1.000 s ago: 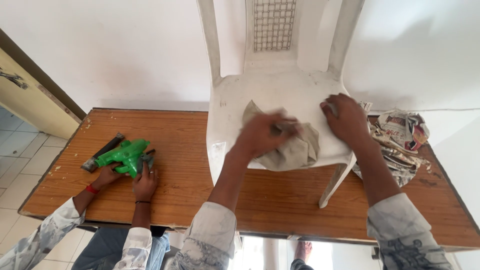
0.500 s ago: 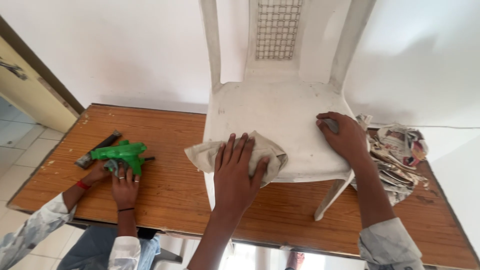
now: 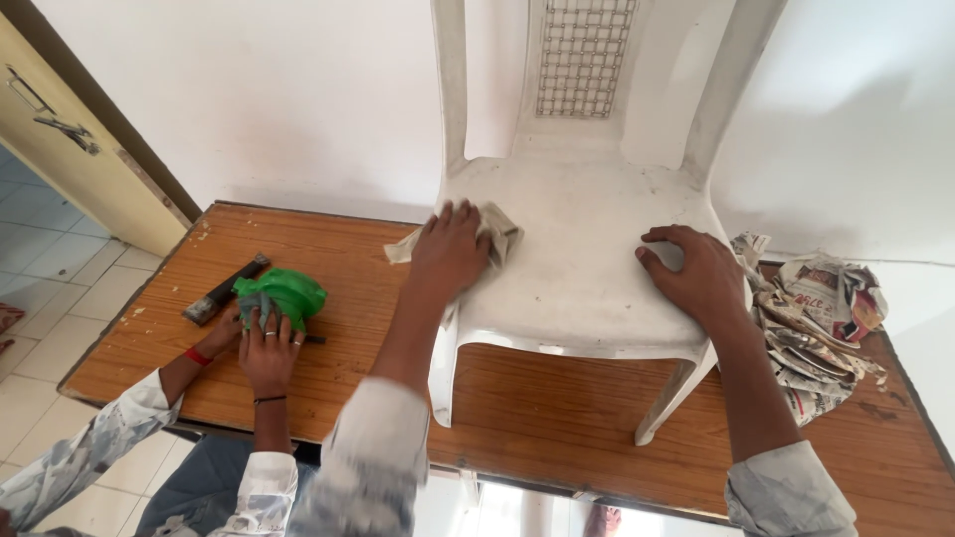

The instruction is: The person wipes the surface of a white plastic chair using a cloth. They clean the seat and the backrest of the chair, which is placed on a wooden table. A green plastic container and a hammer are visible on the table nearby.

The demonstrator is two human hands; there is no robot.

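A white plastic chair (image 3: 587,249) stands on a wooden table (image 3: 557,408). My left hand (image 3: 450,251) presses a beige cloth (image 3: 497,231) against the seat's left edge. On the right side of the seat my right hand (image 3: 696,270) lies flat with fingers spread, holding nothing.
At the table's left, another person's two hands (image 3: 261,336) work on a green object (image 3: 284,293) beside a dark flat tool (image 3: 221,290). Crumpled newspaper (image 3: 821,318) is piled at the right end. A white wall stands behind, with a yellow door (image 3: 70,149) and tiled floor at left.
My left hand has carried the cloth from the seat's front left corner up to its left edge. The right hand stayed on the seat. The other person's hands shifted over the green object.
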